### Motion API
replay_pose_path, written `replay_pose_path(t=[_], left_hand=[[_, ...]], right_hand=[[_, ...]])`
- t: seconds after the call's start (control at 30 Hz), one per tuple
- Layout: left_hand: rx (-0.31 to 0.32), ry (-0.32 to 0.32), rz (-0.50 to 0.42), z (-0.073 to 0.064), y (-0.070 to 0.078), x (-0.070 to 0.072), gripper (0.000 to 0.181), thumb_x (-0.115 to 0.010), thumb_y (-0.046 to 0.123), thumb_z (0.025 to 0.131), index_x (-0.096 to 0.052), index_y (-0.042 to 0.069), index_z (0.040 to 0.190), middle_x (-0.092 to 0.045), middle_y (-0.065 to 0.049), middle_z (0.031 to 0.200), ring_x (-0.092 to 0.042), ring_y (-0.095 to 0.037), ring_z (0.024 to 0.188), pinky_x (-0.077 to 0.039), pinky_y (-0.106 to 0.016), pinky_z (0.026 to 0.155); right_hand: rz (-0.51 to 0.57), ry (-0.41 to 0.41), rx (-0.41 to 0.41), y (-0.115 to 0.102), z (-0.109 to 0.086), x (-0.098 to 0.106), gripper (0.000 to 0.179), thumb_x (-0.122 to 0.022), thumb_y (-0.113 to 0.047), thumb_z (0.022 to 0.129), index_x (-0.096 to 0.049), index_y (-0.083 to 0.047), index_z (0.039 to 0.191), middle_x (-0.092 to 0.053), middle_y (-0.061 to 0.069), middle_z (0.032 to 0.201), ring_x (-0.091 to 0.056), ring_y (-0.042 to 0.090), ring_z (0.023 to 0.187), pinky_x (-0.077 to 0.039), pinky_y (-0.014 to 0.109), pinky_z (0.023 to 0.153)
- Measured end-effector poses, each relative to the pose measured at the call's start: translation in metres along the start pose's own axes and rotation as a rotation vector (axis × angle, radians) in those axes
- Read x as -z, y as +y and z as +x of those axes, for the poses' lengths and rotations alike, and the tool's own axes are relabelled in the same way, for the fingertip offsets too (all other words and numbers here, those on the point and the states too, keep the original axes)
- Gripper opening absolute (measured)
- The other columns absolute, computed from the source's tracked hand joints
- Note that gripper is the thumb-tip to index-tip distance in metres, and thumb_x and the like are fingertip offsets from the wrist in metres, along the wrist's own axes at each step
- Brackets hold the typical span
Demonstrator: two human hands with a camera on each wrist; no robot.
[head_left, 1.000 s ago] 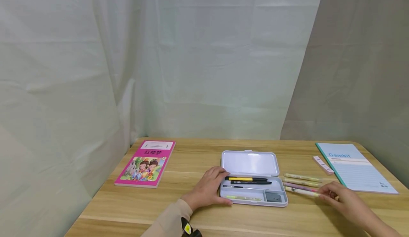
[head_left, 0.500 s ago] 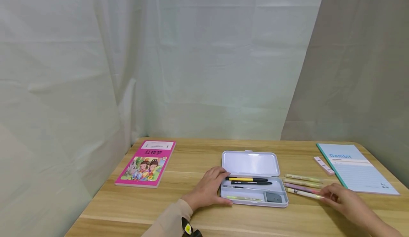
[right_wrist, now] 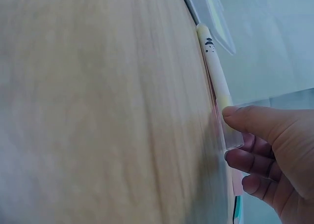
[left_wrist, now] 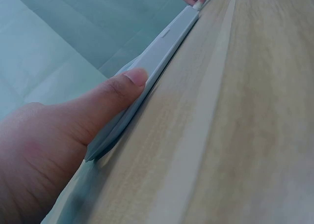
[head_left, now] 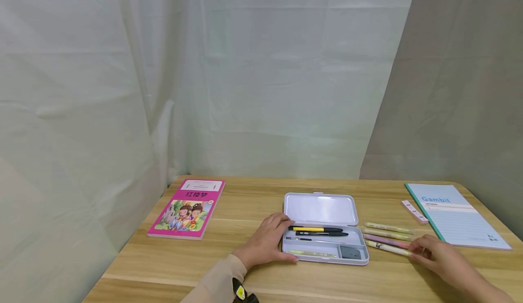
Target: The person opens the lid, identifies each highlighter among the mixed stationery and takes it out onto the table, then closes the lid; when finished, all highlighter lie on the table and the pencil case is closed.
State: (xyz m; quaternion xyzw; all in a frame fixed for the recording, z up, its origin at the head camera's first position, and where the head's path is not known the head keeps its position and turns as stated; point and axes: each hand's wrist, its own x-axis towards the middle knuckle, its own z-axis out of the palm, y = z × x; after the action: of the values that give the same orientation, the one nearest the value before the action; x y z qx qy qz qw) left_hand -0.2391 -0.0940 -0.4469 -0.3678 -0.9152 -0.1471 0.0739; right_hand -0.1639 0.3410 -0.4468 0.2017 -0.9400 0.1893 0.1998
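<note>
In the head view my left hand holds the left end of an open white pencil case. Its thumb lies along the front wall, as the left wrist view shows. Inside lie a yellow-and-black pen, a black pen, a slim clear pen, a yellow-green pen and a dark grey block. To the right of the case, my right hand pinches the clear end of a white patterned pen between thumb and fingers. Behind it lie a purple pen and two pale yellow pens.
A pink picture-cover book lies at the left of the wooden table. At the right are a blue "Gambit" notebook and a small pink-and-white block. Pale curtains hang behind the table.
Over the last second my right hand and the white pen have shifted slightly right and nearer to me. My left hand keeps its place on the pencil case.
</note>
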Motion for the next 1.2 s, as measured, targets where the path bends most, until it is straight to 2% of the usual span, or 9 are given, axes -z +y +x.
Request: replay_pose_path(t=[0.47, 0.77, 1.03, 1.2], left_hand=[[-0.004, 0.005, 0.005, -0.001, -0.001, 0.000, 0.092, -0.070, 0.071, 0.069, -0.048, 0.013, 0.138, -0.046, 0.000, 0.135, -0.040, -0.019, 0.131, -0.032, -0.038, 0.117], [-0.008, 0.003, 0.003, 0.000, -0.002, -0.002, 0.093, -0.069, 0.071, 0.069, -0.048, 0.012, 0.138, -0.046, 0.000, 0.136, -0.039, -0.019, 0.132, -0.032, -0.038, 0.117], [-0.008, 0.005, 0.001, 0.000, -0.003, -0.002, 0.092, -0.069, 0.071, 0.069, -0.048, 0.013, 0.138, -0.045, 0.001, 0.135, -0.039, -0.018, 0.131, -0.032, -0.038, 0.117], [-0.010, 0.006, 0.001, 0.001, -0.002, -0.002, 0.093, -0.068, 0.072, 0.069, -0.048, 0.013, 0.138, -0.046, 0.001, 0.135, -0.039, -0.018, 0.131, -0.032, -0.038, 0.117]], right_hand=[[0.016, -0.020, 0.037, 0.004, -0.001, -0.001, 0.024, -0.081, -0.003, 0.067, -0.065, -0.016, 0.081, -0.053, -0.019, 0.078, -0.039, -0.014, 0.069, -0.040, 0.017, 0.051], [0.024, -0.007, 0.018, -0.001, -0.001, 0.000, 0.024, -0.080, -0.004, 0.068, -0.066, -0.018, 0.081, -0.054, -0.020, 0.078, -0.040, -0.015, 0.069, -0.041, 0.015, 0.052], [0.044, -0.036, -0.063, -0.007, 0.002, 0.006, 0.020, -0.080, -0.010, 0.072, -0.066, -0.018, 0.083, -0.052, -0.023, 0.076, -0.040, -0.013, 0.066, -0.041, 0.018, 0.051], [0.046, -0.040, -0.040, -0.008, 0.006, 0.011, 0.020, -0.079, -0.005, 0.072, -0.067, -0.014, 0.084, -0.054, -0.023, 0.075, -0.041, -0.013, 0.064, -0.041, 0.017, 0.050]])
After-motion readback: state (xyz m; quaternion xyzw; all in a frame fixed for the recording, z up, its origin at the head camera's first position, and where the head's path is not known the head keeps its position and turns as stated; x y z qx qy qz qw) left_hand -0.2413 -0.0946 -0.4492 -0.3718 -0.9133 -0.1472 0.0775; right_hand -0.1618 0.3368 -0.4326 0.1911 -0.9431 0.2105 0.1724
